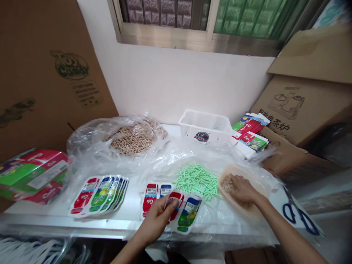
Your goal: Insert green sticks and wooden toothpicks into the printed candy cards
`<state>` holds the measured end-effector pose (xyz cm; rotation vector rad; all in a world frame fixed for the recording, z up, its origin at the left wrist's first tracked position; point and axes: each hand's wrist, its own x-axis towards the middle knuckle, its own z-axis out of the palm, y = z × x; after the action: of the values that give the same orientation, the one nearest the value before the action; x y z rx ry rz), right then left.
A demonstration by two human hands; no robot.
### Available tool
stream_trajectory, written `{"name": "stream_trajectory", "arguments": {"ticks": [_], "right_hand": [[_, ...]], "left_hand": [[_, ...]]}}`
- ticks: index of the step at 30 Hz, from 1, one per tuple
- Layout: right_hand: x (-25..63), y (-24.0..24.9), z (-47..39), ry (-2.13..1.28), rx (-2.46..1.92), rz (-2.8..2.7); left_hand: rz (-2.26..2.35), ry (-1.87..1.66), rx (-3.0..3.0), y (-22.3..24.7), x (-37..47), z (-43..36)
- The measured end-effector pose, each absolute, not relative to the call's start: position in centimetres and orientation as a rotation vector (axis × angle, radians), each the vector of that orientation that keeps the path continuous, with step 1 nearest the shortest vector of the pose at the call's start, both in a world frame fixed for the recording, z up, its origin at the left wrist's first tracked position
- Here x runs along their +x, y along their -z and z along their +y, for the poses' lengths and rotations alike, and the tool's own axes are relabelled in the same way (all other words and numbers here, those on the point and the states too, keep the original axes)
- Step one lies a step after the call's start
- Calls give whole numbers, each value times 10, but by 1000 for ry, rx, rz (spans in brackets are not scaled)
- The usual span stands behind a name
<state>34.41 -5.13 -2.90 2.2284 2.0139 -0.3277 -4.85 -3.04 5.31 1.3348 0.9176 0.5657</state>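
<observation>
In the head view, the person's left forearm rises from the bottom edge, angled up and to the right, and the left hand (158, 220) pinches a red-and-green double packet (189, 212), thumb laid over its red half, the green half tilting out to the right. This packet is above the table's front edge, just before the green sticks (196, 180) and partly covering another double packet (150, 195). The right forearm slants in from the lower right corner; the right hand (242, 190) is bent palm-down over the beige bowl (259, 182), its fingertips lowered among tan sticks (227, 183). Whether those fingers have closed on any stick cannot be told. A fanned stack of packets (103, 194) lies well to the left of the left hand.
</observation>
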Motion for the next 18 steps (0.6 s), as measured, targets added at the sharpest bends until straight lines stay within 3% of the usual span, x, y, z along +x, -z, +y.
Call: {"name": "stream_trajectory", "arguments": {"ticks": [9,18], "right_hand": [[329,27,-58,163,2068,2125],[339,36,-58,192,2191,2079]], "left_hand": [[916,-533,1333,-49,-37,-26],[917,-569,1339,-57,-25,-23]]}}
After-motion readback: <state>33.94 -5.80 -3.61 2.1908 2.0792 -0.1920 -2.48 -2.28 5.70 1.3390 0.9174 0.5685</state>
